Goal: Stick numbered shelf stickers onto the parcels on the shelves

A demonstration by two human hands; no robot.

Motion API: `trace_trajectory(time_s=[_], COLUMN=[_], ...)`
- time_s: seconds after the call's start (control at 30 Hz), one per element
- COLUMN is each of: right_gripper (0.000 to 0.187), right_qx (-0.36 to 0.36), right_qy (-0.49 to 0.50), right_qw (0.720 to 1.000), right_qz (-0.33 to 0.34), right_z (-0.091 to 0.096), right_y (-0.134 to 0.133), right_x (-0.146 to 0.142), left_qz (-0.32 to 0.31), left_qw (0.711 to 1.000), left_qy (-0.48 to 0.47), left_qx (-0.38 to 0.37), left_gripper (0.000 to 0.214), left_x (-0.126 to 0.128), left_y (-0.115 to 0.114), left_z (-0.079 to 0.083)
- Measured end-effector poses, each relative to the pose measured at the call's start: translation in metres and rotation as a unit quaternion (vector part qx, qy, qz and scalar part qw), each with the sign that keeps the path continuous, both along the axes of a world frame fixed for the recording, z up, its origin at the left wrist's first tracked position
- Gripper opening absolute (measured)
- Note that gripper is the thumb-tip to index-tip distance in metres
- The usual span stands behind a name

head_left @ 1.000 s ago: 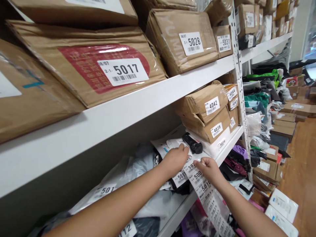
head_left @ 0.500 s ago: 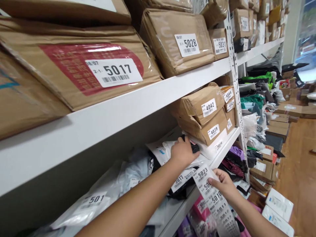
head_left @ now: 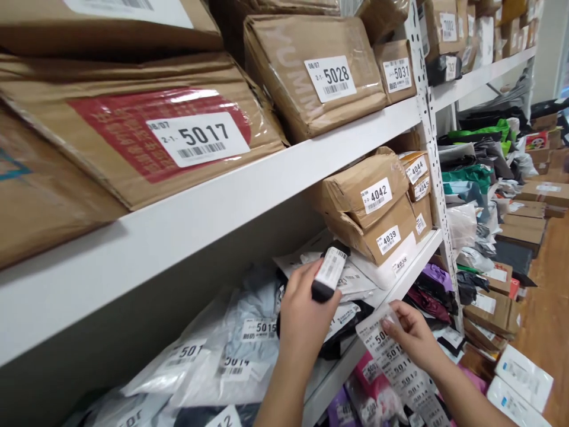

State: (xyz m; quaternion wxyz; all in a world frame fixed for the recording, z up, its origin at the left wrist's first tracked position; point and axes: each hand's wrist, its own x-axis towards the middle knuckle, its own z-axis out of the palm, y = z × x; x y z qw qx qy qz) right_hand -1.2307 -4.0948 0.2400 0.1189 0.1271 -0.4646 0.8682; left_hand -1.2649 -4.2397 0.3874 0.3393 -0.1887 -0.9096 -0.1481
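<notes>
My left hand is closed around a small black package with a white barcoded label on its face. It is held up above the plastic mailing bags on the lower shelf; the print on it is too small to read. In my right hand, a long strip of white numbered labels is pinched near its upper end and hangs down past the shelf edge. White mailing bags lie left of my left hand, one numbered 5015. Just beyond the package stand cardboard boxes marked 4042 and 4039.
A white shelf edge runs above my hands, bearing large cardboard boxes. A perforated upright post stands to the right. More bags and cartons lie beyond it, beside the wooden floor.
My left hand has drawn back from beside the cardboard boxes and turned, now with the black package raised in it. The label 5023 no longer shows at the strip's top.
</notes>
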Motion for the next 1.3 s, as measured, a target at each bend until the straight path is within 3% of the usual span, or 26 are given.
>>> trace_trajectory(time_s=[0.1,0.2,0.37,0.63,0.87,1.13,1.3], right_gripper=[0.041,0.040,0.035,0.026,0.026,0.021,0.016], right_qx=[0.007,0.033,0.044,0.036,0.029,0.018,0.037], right_qy=[0.002,0.019,0.039,0.076,0.067,0.121,0.171], right_qw=[1.000,0.999,0.998,0.996,0.997,0.992,0.980], right_qz=[0.004,0.013,0.039,0.024,0.017,-0.035,-0.090], right_z=[0.007,0.015,0.026,0.027,0.021,0.023,0.033], right_y=[0.001,-0.002,-0.014,-0.052,-0.061,-0.067,-0.061], right_x=[0.007,0.016,0.036,0.056,0.062,0.061,0.059], left_qz=[-0.063,-0.102,-0.139,-0.168,-0.168,-0.272,-0.302], left_qw=[0.994,0.987,0.964,0.947,0.928,0.880,0.866], left_qy=[0.043,0.031,-0.009,0.035,0.047,0.184,0.194], left_qx=[0.077,0.123,0.226,0.271,0.329,0.344,0.348], left_gripper=[0.034,0.027,0.033,0.032,0.032,0.046,0.045], left_x=[0.031,0.048,0.053,0.051,0.055,0.041,0.041], left_y=[-0.029,-0.042,-0.043,-0.038,-0.031,-0.034,-0.035], left_z=[-0.018,-0.035,-0.055,-0.081,-0.089,-0.100,-0.100])
